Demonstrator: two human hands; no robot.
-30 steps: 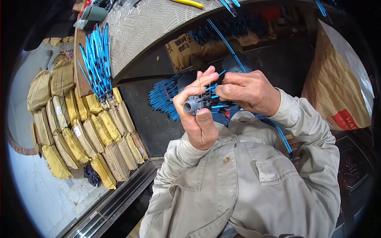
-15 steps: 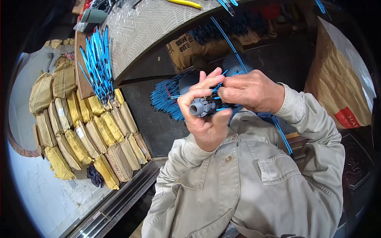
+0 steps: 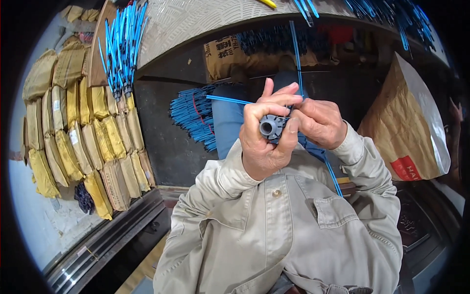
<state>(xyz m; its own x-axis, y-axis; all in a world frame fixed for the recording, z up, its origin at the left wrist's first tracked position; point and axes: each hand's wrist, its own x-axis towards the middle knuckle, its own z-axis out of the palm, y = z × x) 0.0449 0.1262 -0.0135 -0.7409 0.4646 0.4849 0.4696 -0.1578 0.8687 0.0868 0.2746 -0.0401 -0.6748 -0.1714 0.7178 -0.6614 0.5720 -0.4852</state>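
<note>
My left hand [image 3: 262, 152] is wrapped round a grey plastic hub [image 3: 270, 128] with a round hole in its end and notches about its rim. Its thumb presses on the hub's side, with the upper fingers stretched across the top. Close against the hub, my right hand [image 3: 320, 120] has thumb and fingertips pinched together; what they hold is hidden. Long blue rods stick out around my hands: one pointing left [image 3: 227, 99], others pointing up [image 3: 296, 59] and down [image 3: 333, 174]. How they join the hub is covered by my fingers.
A banded bundle of blue rods [image 3: 193, 115] lies left of my knees. More rods [image 3: 120, 49] with grey hubs rest at the table's [image 3: 171, 24] left edge. Wrapped brown packets [image 3: 81, 132] are stacked at left. A large paper bag [image 3: 391, 122] stands at right.
My view has shifted, so the surroundings sit differently. The hub's open end has turned to face me more squarely. My right hand has drawn in close beside the hub, its fingers still pinched.
</note>
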